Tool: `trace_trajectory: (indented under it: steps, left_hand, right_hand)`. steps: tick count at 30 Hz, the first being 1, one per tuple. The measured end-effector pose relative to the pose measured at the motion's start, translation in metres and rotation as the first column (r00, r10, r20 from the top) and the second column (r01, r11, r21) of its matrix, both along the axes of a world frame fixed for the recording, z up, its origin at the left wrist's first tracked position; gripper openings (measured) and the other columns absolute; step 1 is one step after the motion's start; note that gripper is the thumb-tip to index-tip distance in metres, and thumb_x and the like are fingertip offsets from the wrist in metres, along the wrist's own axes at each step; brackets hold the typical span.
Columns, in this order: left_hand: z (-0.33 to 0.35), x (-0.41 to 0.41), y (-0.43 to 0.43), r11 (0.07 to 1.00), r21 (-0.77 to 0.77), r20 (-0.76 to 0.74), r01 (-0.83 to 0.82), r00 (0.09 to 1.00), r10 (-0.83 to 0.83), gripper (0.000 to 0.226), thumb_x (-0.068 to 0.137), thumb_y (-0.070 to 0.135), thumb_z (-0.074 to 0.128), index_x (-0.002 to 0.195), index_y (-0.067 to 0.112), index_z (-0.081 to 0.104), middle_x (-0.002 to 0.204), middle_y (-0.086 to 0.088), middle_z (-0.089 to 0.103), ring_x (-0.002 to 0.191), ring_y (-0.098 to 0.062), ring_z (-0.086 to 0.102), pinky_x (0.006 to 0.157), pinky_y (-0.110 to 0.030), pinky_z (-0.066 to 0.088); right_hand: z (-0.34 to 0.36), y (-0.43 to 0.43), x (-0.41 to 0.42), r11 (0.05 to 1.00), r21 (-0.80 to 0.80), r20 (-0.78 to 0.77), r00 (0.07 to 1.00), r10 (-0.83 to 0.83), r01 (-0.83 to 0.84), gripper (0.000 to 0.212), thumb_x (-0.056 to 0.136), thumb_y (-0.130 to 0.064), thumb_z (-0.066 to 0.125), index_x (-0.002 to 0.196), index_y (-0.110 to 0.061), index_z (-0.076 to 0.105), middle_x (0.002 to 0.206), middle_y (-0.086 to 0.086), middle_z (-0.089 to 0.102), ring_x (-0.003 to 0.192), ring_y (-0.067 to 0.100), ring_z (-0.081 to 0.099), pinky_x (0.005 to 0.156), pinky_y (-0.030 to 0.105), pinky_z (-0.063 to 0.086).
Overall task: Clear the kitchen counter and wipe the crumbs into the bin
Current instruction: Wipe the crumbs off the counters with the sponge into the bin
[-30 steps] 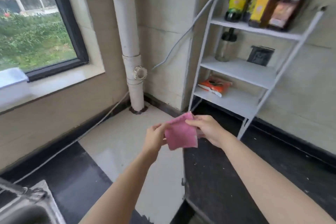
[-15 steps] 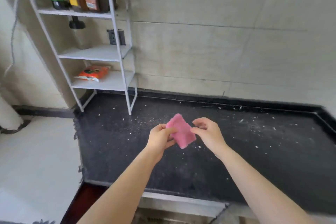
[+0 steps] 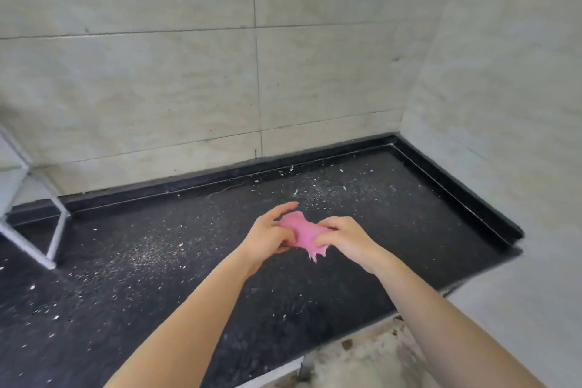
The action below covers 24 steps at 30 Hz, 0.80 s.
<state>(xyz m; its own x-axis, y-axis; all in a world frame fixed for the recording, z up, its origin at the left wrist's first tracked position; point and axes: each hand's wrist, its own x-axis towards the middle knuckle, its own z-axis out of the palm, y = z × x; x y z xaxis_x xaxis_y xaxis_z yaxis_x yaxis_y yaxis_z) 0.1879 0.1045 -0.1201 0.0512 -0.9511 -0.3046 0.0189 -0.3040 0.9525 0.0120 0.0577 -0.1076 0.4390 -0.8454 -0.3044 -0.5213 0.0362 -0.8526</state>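
- Small crumpled pink cloth (image 3: 302, 231) at the centre of the frame, bunched between both hands, frayed corner hanging down at its lower right.
- Left hand (image 3: 267, 236) gripping the cloth's left side, thumb and lower fingers curled into it, forefinger stretched over the top edge.
- Right hand (image 3: 346, 241) pinching the cloth's right side, fingers curled round the fabric.
- Beneath, black speckled stone counter (image 3: 157, 287) filling the lower left and middle.
- Pale scattered crumbs (image 3: 315, 195) across the counter, thickest just above the hands and out to the left.
- White metal rack leg (image 3: 53, 230) at the left edge, standing on the counter.
- Beige tiled wall (image 3: 157, 72) across the upper frame.
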Motion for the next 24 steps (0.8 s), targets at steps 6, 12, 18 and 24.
trace_trajectory:
  steps: [6,12,18,24]
  left_hand:
    - [-0.014,-0.023,-0.094,0.979,0.048,0.266,0.201,0.942,-0.206,0.012,0.069,0.008,0.069,0.069,0.019,0.069,0.061,0.011,0.063,0.060,-0.008,0.048,0.065,-0.024,0.037]
    - [-0.044,-0.058,-0.174,0.984,0.082,-0.022,0.160,0.987,-0.159,0.016,0.074,0.014,0.074,0.085,0.009,0.064,0.077,-0.006,0.067,0.071,-0.017,0.061,0.073,-0.027,0.049]
    - [-0.075,-0.102,-0.216,0.965,0.261,-0.375,0.020,0.924,0.082,0.016,0.085,0.017,0.066,0.097,0.008,0.060,0.091,-0.009,0.073,0.090,-0.024,0.070,0.075,-0.030,0.055]
    - [-0.095,-0.121,-0.254,0.966,0.251,-0.222,-0.066,0.967,0.124,0.015,0.079,0.011,0.070,0.093,0.015,0.064,0.083,0.000,0.070,0.078,-0.011,0.065,0.071,-0.023,0.053]
  right_hand:
    - [-0.002,-0.082,-0.028,0.981,0.038,0.065,0.979,-0.192,0.190,0.020,0.055,-0.021,0.059,0.056,-0.020,0.039,0.061,-0.006,0.033,0.063,0.013,0.032,0.062,0.031,0.026]
    - [-0.034,-0.157,-0.048,0.839,0.272,0.242,0.811,-0.533,0.471,0.004,0.080,-0.009,0.061,0.084,-0.010,0.060,0.087,0.008,0.058,0.080,0.021,0.056,0.070,0.033,0.043]
    - [-0.079,-0.197,-0.069,0.729,0.615,0.367,0.710,-0.602,0.300,0.034,0.084,-0.017,0.055,0.116,-0.015,0.064,0.112,0.010,0.068,0.105,0.024,0.062,0.094,0.041,0.042]
    - [-0.097,-0.258,-0.081,0.798,0.451,0.274,0.790,-0.549,0.399,0.024,0.084,0.004,0.051,0.093,-0.007,0.071,0.092,0.011,0.073,0.086,0.021,0.070,0.073,0.033,0.054]
